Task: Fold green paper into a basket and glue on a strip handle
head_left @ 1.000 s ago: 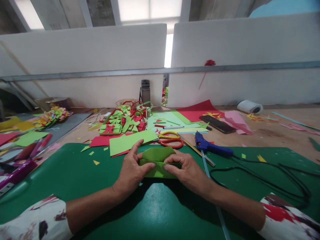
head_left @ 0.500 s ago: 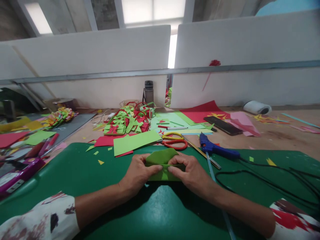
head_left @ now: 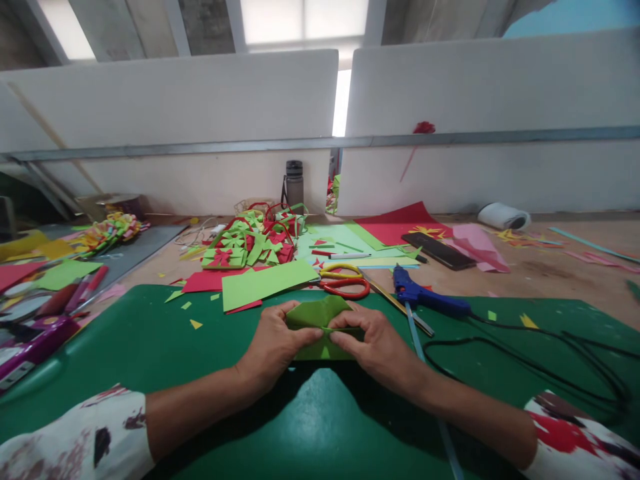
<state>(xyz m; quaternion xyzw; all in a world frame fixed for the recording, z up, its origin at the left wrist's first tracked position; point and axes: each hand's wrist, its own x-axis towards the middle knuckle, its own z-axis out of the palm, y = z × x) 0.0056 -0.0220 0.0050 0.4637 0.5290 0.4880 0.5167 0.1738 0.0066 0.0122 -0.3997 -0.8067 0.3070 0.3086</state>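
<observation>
Between my two hands is a folded piece of green paper (head_left: pixel 320 311), held just above the green mat (head_left: pixel 200 373). My left hand (head_left: pixel 277 337) pinches its left side, thumb across the front fold. On the right side my right hand (head_left: pixel 373 337) grips it, with thumb and index finger close to the middle crease. The two thumb tips almost meet there. Behind the hands lie scissors (head_left: pixel 346 287) with red and yellow handles and a light green paper sheet (head_left: pixel 267 285). A blue glue gun (head_left: pixel 430 297) with a glue stick rests to the right.
Green and red paper bows (head_left: pixel 250 243) are heaped at the back, near a dark bottle (head_left: pixel 294 183). A phone (head_left: pixel 439 251) lies by red paper (head_left: pixel 400 223). The black cord (head_left: pixel 525 353) loops over the mat's right side. A purple tool (head_left: pixel 37 350) sits at left.
The upper flap of the green paper now shows a dent at its middle, and the fingers press closer at the crease. The whole view has shifted slightly.
</observation>
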